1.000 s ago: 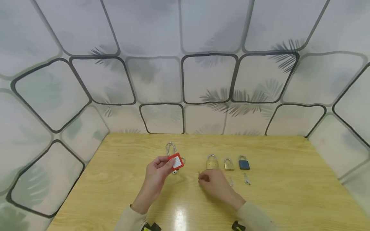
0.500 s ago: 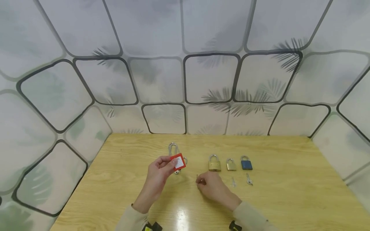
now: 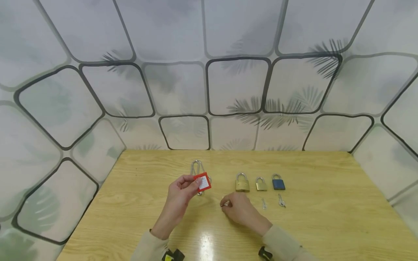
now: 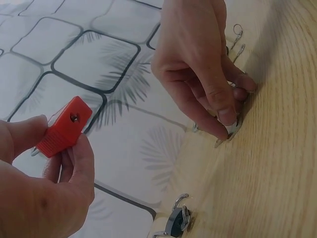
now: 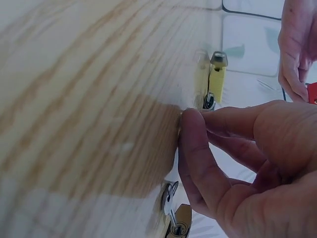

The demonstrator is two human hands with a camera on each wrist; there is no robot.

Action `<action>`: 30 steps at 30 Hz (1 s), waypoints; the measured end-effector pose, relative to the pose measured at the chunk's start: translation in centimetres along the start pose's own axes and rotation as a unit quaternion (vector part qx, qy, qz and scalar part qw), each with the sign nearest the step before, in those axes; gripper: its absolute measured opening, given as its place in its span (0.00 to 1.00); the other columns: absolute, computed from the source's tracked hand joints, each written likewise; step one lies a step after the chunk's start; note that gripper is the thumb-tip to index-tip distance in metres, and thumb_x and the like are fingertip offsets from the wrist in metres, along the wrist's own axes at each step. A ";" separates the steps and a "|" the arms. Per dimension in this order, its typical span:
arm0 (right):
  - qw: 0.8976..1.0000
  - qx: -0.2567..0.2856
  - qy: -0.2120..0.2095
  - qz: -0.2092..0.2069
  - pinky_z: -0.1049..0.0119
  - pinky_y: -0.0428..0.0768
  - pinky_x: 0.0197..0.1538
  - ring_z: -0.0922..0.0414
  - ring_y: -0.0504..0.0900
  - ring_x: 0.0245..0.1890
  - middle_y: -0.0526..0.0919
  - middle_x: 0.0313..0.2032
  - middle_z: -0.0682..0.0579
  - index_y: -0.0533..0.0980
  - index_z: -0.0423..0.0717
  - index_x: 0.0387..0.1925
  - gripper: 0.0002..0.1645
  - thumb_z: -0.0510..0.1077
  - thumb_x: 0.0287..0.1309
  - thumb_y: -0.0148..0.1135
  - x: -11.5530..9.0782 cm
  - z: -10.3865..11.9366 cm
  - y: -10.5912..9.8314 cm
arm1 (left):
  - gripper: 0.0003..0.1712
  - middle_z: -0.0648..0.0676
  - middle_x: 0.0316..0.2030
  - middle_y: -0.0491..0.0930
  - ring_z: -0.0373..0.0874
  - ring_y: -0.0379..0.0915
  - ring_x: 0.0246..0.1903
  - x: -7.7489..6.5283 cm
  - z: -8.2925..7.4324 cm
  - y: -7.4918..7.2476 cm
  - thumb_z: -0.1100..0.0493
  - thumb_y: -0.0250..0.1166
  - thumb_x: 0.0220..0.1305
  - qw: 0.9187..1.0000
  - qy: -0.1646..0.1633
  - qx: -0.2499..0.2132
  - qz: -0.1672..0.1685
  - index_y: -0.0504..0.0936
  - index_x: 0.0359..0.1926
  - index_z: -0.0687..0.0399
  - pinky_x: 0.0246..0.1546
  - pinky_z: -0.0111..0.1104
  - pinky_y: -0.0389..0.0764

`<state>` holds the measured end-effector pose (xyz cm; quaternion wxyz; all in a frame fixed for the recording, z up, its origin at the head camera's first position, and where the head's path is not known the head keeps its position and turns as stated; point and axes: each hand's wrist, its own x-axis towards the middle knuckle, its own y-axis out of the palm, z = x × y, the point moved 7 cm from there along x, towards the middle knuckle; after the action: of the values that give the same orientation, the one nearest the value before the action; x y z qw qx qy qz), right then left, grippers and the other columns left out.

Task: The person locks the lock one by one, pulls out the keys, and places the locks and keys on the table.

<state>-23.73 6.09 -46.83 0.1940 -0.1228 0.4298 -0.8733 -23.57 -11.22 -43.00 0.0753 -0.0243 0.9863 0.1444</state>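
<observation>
Plainly, the left hand (image 3: 179,194) pinches the red padlock (image 3: 204,182) by its sides at lower centre of the frame, seemingly to leave its keyhole (image 4: 75,117) uncovered, while the right hand (image 3: 241,209), beside it, pinches what looks like a small metal piece (image 4: 235,128) low over the table (image 3: 326,217). Further right, a thin key (image 3: 264,204) and a key bunch (image 3: 282,201) lie just below the small brass padlock (image 3: 261,186) and blue padlock (image 3: 278,185), probably to keep pairs matched.

At the left of the left wrist view, the red padlock (image 4: 68,127) looks like plastic, part smooth, part ridged. In the head view, the wooden tabletop (image 3: 137,206) shines at the bottom, the brass padlocks (image 3: 242,186) are metal, and the sleeves (image 3: 151,245) are matt cloth.
</observation>
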 end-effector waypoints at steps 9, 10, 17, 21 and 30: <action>0.999 0.018 0.032 -0.006 0.68 0.75 0.23 0.63 0.72 0.20 0.82 0.23 0.54 0.85 0.43 0.38 0.08 0.36 0.56 0.65 -0.7 -0.5 -0.5 | 0.13 0.57 0.38 0.83 0.47 0.79 0.38 0.4 0.5 -0.2 0.67 0.68 0.60 0.999 0.016 0.048 -0.014 0.75 0.42 0.68 0.36 0.29 0.84; 0.999 0.021 0.039 -0.011 0.68 0.75 0.23 0.63 0.72 0.20 0.81 0.23 0.55 0.85 0.43 0.39 0.08 0.37 0.56 0.65 -0.8 -0.7 -0.7 | 0.13 0.57 0.37 0.83 0.47 0.79 0.37 0.5 0.6 -0.2 0.67 0.69 0.59 0.998 0.019 0.059 -0.018 0.76 0.43 0.68 0.35 0.29 0.84; 0.994 0.025 0.082 -0.060 0.64 0.77 0.27 0.62 0.73 0.23 0.82 0.24 0.55 0.85 0.44 0.39 0.09 0.37 0.56 0.66 -2.0 -2.4 -4.5 | 0.15 0.59 0.38 0.84 0.46 0.79 0.36 1.8 1.5 0.0 0.65 0.72 0.55 0.988 0.032 0.144 -0.037 0.80 0.43 0.65 0.35 0.36 0.85; 0.991 0.038 0.098 -0.079 0.65 0.77 0.24 0.62 0.76 0.22 0.85 0.26 0.51 0.86 0.44 0.39 0.09 0.38 0.57 0.65 -2.7 -3.0 -6.9 | 0.16 0.59 0.38 0.85 0.45 0.79 0.36 2.4 1.9 0.3 0.63 0.74 0.53 0.977 0.040 0.201 -0.052 0.82 0.42 0.63 0.36 0.36 0.84; 0.985 0.086 0.135 -0.071 0.65 0.79 0.21 0.57 0.84 0.22 0.87 0.29 0.44 0.83 0.41 0.45 0.12 0.40 0.62 0.62 -3.8 -4.5 -9.9 | 0.15 0.60 0.36 0.86 0.45 0.82 0.34 3.8 2.9 1.9 0.62 0.75 0.51 0.959 0.065 0.276 -0.024 0.83 0.40 0.61 0.36 0.38 0.85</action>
<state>-24.34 16.47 -41.80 0.0815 -0.0170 0.3651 -0.9272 -27.08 -8.62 -45.83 0.0184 -0.0352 0.9897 -0.1372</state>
